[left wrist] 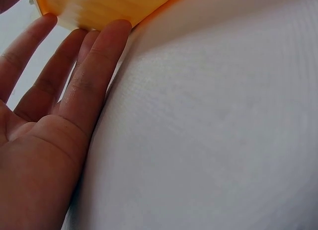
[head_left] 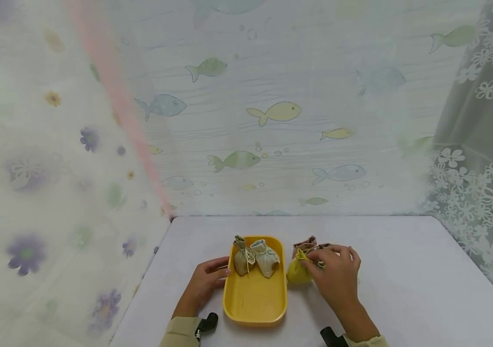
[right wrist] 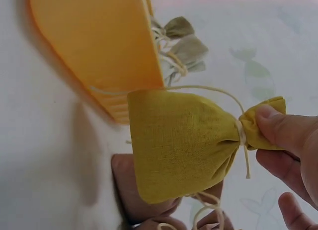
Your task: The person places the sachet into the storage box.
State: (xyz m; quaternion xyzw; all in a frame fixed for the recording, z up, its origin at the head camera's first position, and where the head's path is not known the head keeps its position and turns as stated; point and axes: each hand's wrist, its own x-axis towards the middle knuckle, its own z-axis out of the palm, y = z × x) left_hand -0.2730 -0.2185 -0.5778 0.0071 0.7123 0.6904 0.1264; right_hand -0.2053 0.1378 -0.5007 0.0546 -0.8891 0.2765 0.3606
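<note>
My right hand (head_left: pixel 337 270) pinches the gathered neck of a yellow drawstring pouch (right wrist: pixel 184 145), just right of the yellow tray (head_left: pixel 255 303). A pale cord ties the pouch below my thumb. Fingertips of my left hand (left wrist: pixel 54 106) touch the tray's left side, fingers nearly straight. Inside the tray's far end lie an olive-brown pouch (head_left: pixel 243 260) and a pale grey-blue pouch (head_left: pixel 266 259), side by side. Behind the yellow pouch, brown pouches (right wrist: pixel 144 190) sit on the table, partly hidden by it and by my right hand.
The white table (head_left: pixel 403 279) reaches back to a fish-print curtain (head_left: pixel 281 159). A floral curtain (head_left: pixel 55 193) hangs along the left, and a lace-patterned one (head_left: pixel 489 193) on the right. Dark wrist camera mounts (head_left: pixel 209 323) show at both sleeves.
</note>
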